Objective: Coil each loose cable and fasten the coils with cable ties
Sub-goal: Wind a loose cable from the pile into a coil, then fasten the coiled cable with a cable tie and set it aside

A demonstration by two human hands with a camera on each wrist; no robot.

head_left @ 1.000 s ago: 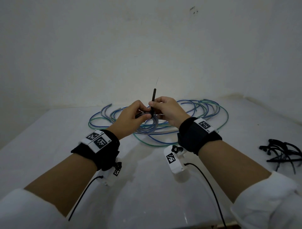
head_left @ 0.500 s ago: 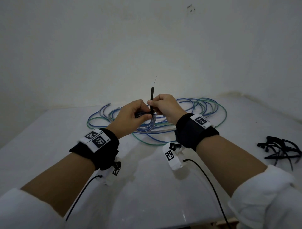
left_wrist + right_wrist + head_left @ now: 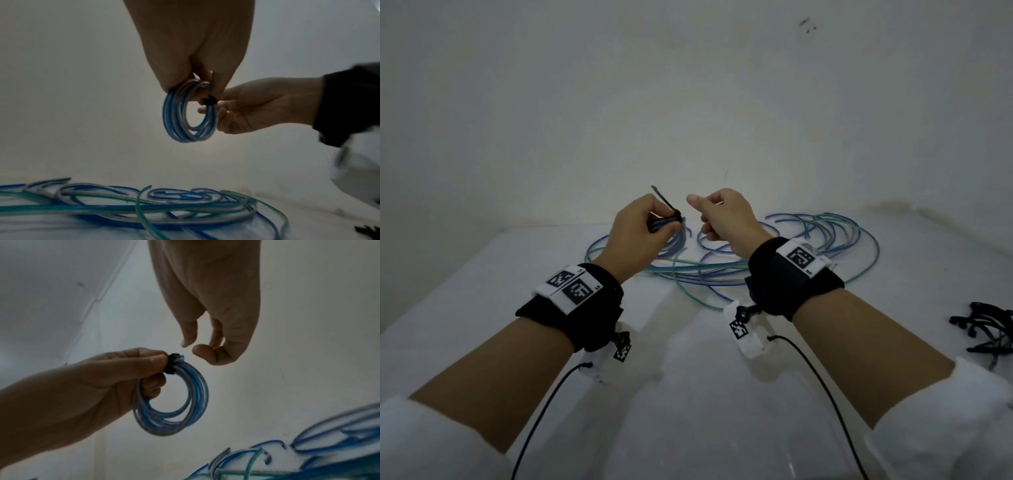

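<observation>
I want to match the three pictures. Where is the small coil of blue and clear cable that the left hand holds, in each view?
Head: the coil is mostly hidden behind the left hand, left of centre.
Left wrist: the coil hangs at centre, under the fingers.
Right wrist: the coil is below centre, at the left hand's fingertips.
Shared landmark: the black cable tie around the coil's top.
</observation>
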